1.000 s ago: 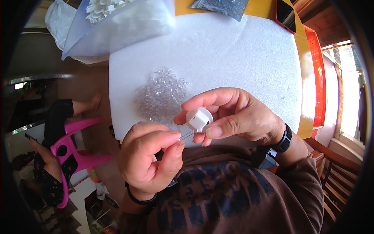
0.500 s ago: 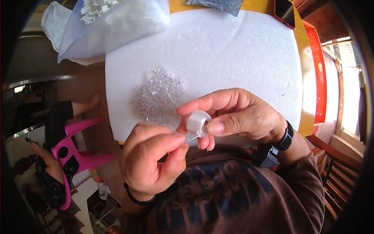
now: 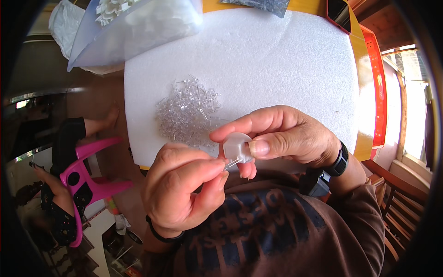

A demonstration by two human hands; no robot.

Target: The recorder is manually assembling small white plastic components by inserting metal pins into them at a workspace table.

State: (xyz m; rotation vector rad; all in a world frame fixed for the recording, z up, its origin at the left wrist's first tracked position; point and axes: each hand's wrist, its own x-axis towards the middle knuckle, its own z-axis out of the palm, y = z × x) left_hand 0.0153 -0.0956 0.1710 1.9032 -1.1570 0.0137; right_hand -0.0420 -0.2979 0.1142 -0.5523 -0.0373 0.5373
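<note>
Between the thumb and fingers of my right hand (image 3: 281, 136) is a small white plastic part (image 3: 236, 147) with a boxy body and a rounded, translucent rim. My left hand (image 3: 184, 184) pinches a thin clear plastic pin (image 3: 232, 163) by one end. Its other end meets the lower edge of the white part; I cannot tell how far in it sits. Behind my hands, a loose heap of similar clear pins (image 3: 189, 111) lies on the white foam sheet (image 3: 286, 60).
A translucent bin (image 3: 138, 41) holding white parts stands at the back left, beside a white plastic bag (image 3: 67, 30). At the back are a dark packet (image 3: 263, 5) and a phone (image 3: 339, 16). A red crate (image 3: 376, 87) is at the right. Another person sits on a pink chair (image 3: 87, 180) at the left.
My left hand has moved slightly right with the pin, closer to the white part. The white part has turned in my right hand, so its boxy face shows differently.
</note>
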